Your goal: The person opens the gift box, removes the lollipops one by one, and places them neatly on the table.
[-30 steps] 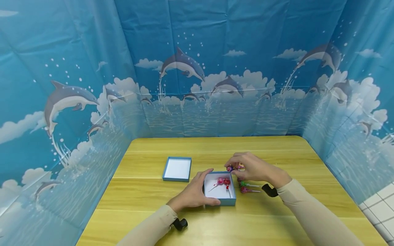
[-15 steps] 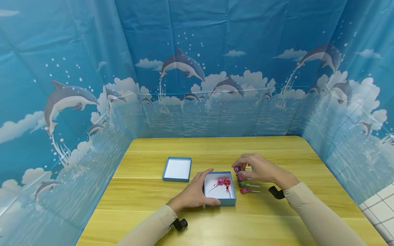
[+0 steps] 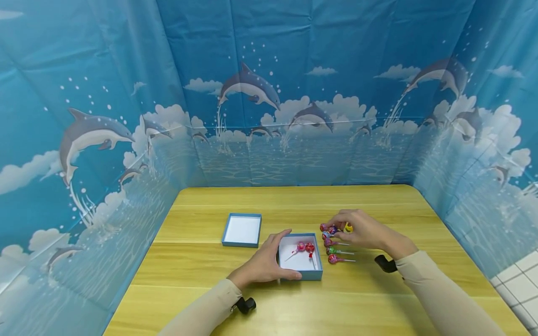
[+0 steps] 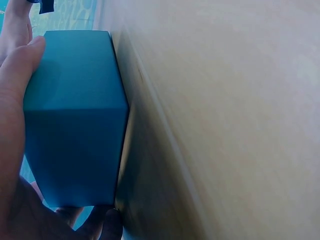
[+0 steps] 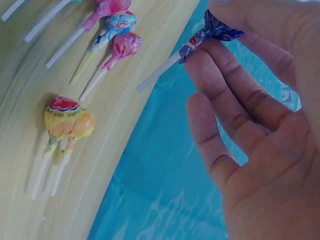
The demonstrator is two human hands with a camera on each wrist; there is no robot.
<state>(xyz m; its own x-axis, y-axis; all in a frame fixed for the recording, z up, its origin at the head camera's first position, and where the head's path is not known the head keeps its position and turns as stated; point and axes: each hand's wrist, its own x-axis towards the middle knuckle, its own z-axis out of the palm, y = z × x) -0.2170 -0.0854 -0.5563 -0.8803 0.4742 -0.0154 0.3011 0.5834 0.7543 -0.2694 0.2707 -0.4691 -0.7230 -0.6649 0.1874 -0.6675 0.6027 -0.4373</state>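
My left hand (image 3: 265,263) grips a blue square box (image 3: 311,275) with a white inside, thumb at its near side and fingers at its far left side. Inside lie a pink lollipop (image 3: 300,248) and a red lollipop (image 3: 310,248). To the right of the box, my right hand (image 3: 361,229) pinches a purple-blue wrapped lollipop (image 5: 220,31) between thumb and fingers, its white stick pointing out. Below that hand, several lollipops lie in a column, among them a green one (image 3: 331,251) and a red one (image 3: 333,258). Yellow lollipops (image 5: 70,122) lie beside them.
The box's shallow lid (image 3: 242,230) lies white side up to the left, behind my left hand. All of it stands on a yellow wood-grain table (image 3: 210,205). A blue dolphin-print curtain (image 3: 273,154) encloses the back and sides.
My right hand has moved right, away from the box's back right corner, with the purple-blue lollipop, uncovering more of the column. The left hand and box have stayed in place.
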